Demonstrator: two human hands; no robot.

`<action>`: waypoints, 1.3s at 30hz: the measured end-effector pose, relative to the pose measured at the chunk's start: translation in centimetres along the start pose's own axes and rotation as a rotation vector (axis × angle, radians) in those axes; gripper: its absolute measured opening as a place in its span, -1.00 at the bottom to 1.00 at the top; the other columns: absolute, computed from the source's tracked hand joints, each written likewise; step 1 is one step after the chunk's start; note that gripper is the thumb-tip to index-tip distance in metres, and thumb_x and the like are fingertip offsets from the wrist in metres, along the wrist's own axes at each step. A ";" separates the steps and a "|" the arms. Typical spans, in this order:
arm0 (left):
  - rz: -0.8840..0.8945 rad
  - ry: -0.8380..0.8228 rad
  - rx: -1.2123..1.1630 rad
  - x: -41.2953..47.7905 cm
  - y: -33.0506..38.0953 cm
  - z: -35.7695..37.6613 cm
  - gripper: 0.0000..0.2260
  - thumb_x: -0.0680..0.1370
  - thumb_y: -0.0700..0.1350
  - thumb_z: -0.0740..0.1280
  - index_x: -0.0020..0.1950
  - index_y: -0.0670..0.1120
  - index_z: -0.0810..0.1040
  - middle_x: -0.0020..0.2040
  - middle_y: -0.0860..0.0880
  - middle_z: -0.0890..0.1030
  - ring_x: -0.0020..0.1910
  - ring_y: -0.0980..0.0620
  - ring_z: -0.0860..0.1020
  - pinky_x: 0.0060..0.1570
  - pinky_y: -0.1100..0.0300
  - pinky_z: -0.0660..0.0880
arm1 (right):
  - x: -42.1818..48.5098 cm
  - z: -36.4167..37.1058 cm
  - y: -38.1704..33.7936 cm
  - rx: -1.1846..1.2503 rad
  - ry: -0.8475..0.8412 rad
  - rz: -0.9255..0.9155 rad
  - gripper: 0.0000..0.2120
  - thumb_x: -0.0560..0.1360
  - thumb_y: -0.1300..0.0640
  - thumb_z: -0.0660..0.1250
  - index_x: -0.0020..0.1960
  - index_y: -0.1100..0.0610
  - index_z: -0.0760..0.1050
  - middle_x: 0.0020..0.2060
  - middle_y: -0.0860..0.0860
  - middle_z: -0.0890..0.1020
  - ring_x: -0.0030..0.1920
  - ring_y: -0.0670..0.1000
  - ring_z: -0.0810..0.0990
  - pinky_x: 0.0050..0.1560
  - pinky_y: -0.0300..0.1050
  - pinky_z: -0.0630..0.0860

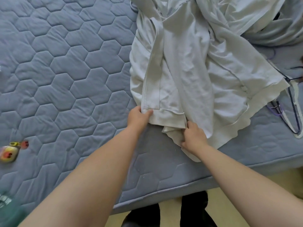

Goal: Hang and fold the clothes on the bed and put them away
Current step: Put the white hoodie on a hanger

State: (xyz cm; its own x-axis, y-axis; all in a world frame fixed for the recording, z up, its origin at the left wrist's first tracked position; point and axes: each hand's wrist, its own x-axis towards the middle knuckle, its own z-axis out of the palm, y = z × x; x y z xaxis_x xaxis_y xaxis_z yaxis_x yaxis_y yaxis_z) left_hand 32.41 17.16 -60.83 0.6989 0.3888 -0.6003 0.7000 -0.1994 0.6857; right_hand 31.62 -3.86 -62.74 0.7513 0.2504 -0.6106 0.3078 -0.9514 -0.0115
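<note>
A white sweatshirt (185, 63) lies spread lengthwise on the blue quilted bed (65, 71), its ribbed hem toward me. My left hand (138, 117) pinches the hem's left corner, thumb on top of the fabric. My right hand (193, 135) grips a bunched fold of the hem on the right side, fingers curled into the cloth. More pale fabric (265, 18) is heaped at the top right, partly under the sweatshirt.
Clothes hangers (293, 110) lie on the bed at the right, partly under the sweatshirt's edge. A small colourful keyring toy (9, 152) sits at the left. A green garment (8, 208) shows at the bottom left. The bed's front edge (164, 192) runs just before my feet.
</note>
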 end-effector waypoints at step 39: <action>-0.061 -0.157 -0.299 -1.5 3.0 -2.3 -0.78 0.56 -0.29 0.12 -0.25 -0.10 0.39 -0.30 0.01 0.43 -0.34 0.09 0.35 -0.41 0.29 0.26 | -0.7 -6.7 -5.1 0.766 0.430 0.300 -0.80 0.48 0.30 0.16 -0.23 0.05 0.40 -0.31 -0.05 0.49 -0.25 -0.01 0.43 -0.33 -0.18 0.29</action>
State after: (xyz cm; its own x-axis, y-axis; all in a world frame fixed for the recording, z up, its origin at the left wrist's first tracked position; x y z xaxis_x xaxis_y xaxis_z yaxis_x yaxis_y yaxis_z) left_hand 33.14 18.08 -56.91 0.6878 0.2437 -0.6838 0.6831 0.1014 0.7232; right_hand 33.40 2.05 -56.92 0.9362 -0.1265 -0.3278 -0.2892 -0.8075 -0.5142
